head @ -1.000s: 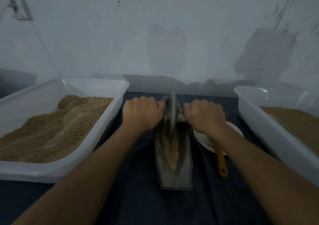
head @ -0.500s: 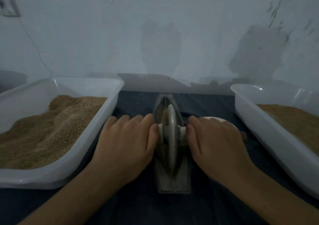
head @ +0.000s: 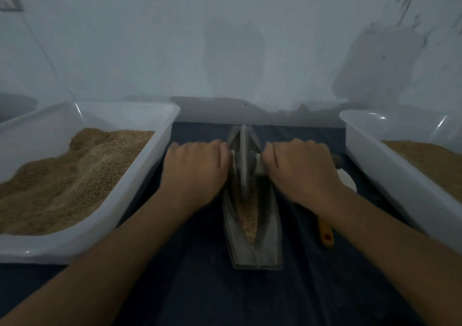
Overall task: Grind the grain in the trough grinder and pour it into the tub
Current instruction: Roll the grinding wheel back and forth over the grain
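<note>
Head view: your left hand (head: 197, 169) and right hand (head: 301, 169) grip the wheel's (head: 243, 160) axle mid-grind; next, roll it through the grain (head: 247, 213).

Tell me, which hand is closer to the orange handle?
The right hand. The orange handle lies on the cloth just beside its wrist, right of the trough grinder. The left hand is across the grinder, on the wheel's other side.
</note>
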`<state>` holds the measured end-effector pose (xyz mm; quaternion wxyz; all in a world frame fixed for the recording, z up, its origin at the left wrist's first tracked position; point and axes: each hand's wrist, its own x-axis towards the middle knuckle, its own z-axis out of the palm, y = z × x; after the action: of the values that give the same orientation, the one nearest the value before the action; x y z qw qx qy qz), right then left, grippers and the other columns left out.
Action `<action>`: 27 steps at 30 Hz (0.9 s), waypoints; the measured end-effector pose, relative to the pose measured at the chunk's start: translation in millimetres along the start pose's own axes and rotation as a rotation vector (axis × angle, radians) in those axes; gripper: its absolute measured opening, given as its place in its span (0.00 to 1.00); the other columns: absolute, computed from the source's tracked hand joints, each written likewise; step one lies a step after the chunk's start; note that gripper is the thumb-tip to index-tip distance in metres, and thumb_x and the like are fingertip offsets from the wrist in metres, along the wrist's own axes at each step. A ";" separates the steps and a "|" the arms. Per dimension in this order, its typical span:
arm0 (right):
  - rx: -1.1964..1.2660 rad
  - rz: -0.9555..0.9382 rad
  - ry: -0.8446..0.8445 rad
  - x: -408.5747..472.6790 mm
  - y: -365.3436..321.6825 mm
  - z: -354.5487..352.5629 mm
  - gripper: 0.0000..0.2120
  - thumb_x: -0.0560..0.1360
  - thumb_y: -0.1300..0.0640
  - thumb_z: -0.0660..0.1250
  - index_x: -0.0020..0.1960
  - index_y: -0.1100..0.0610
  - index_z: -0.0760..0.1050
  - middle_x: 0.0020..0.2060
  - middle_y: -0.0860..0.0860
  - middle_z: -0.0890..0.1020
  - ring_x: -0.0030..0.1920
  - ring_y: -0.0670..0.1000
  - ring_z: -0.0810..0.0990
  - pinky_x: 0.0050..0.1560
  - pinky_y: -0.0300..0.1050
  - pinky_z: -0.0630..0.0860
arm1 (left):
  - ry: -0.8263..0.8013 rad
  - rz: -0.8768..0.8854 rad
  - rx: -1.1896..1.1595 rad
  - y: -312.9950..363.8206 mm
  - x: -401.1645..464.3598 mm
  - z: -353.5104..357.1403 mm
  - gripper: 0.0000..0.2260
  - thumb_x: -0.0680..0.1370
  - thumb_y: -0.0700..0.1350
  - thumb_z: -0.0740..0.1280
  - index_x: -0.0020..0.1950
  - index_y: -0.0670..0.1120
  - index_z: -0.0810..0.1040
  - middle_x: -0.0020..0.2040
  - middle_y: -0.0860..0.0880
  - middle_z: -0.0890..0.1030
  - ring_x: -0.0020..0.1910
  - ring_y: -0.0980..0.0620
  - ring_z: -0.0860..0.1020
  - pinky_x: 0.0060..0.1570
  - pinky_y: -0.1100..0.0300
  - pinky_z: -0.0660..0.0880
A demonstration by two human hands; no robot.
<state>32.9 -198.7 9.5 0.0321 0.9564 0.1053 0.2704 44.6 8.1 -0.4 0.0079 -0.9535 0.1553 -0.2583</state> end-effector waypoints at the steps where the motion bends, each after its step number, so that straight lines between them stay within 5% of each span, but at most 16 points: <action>1: 0.044 0.001 0.047 -15.2 -3.7 -7.8 0.19 0.84 0.48 0.46 0.36 0.50 0.62 0.28 0.45 0.65 0.27 0.50 0.66 0.32 0.48 0.65 | 0.018 0.000 -0.048 2.3 -18.8 -7.8 0.14 0.84 0.53 0.45 0.44 0.52 0.65 0.38 0.53 0.72 0.36 0.47 0.73 0.40 0.52 0.68; 6: 0.118 -0.078 0.141 -43.0 0.7 -14.5 0.17 0.84 0.47 0.47 0.38 0.46 0.63 0.27 0.42 0.64 0.26 0.42 0.60 0.30 0.45 0.61 | 0.086 -0.001 -0.189 7.1 -47.0 -23.9 0.16 0.83 0.54 0.42 0.41 0.54 0.63 0.34 0.56 0.68 0.31 0.49 0.67 0.38 0.52 0.63; 9: 0.055 -0.021 0.021 -8.3 6.6 4.9 0.18 0.83 0.51 0.50 0.34 0.51 0.61 0.26 0.46 0.65 0.27 0.51 0.67 0.31 0.46 0.63 | 0.031 -0.116 -0.235 11.7 -4.9 -6.8 0.20 0.80 0.50 0.37 0.41 0.50 0.66 0.37 0.54 0.70 0.33 0.49 0.69 0.37 0.55 0.66; 14: 0.193 0.125 -0.248 64.2 26.1 26.3 0.14 0.84 0.54 0.51 0.40 0.55 0.60 0.38 0.51 0.68 0.41 0.56 0.70 0.38 0.50 0.65 | -0.040 -0.282 -0.131 4.5 69.9 19.0 0.24 0.82 0.55 0.48 0.37 0.45 0.74 0.38 0.47 0.75 0.34 0.48 0.69 0.38 0.55 0.66; 17: 0.097 0.038 -0.145 43.7 16.6 18.3 0.09 0.83 0.56 0.54 0.44 0.55 0.59 0.37 0.50 0.66 0.37 0.54 0.67 0.33 0.48 0.61 | 0.026 -0.170 -0.091 3.2 45.7 13.4 0.25 0.78 0.52 0.36 0.44 0.47 0.71 0.41 0.50 0.74 0.37 0.48 0.69 0.38 0.56 0.67; 21: 0.081 -0.013 0.063 -21.6 -3.2 -11.9 0.18 0.84 0.48 0.46 0.37 0.49 0.61 0.27 0.44 0.65 0.26 0.49 0.64 0.31 0.46 0.60 | 0.042 -0.058 -0.217 2.1 -20.5 -7.7 0.15 0.83 0.52 0.43 0.44 0.52 0.65 0.39 0.55 0.72 0.35 0.50 0.71 0.41 0.53 0.69; 24: 0.123 -0.159 0.219 -49.8 -2.3 -24.8 0.17 0.85 0.46 0.44 0.40 0.47 0.61 0.29 0.43 0.65 0.26 0.47 0.62 0.30 0.45 0.57 | 0.161 0.016 -0.185 3.5 -58.1 -21.0 0.12 0.85 0.54 0.47 0.43 0.56 0.63 0.34 0.56 0.67 0.30 0.52 0.67 0.37 0.51 0.67; 27: 0.090 -0.122 0.158 -41.4 -3.0 -19.9 0.19 0.85 0.47 0.44 0.37 0.48 0.61 0.26 0.43 0.64 0.24 0.46 0.61 0.29 0.44 0.56 | 0.077 -0.001 -0.225 -0.7 -48.2 -17.5 0.13 0.84 0.52 0.47 0.42 0.54 0.64 0.33 0.55 0.69 0.29 0.51 0.69 0.34 0.52 0.68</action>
<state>-12.4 -204.8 5.0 -0.0031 0.9244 0.1776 0.3374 -3.3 24.3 -8.8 -0.1055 -0.9378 0.1829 -0.2756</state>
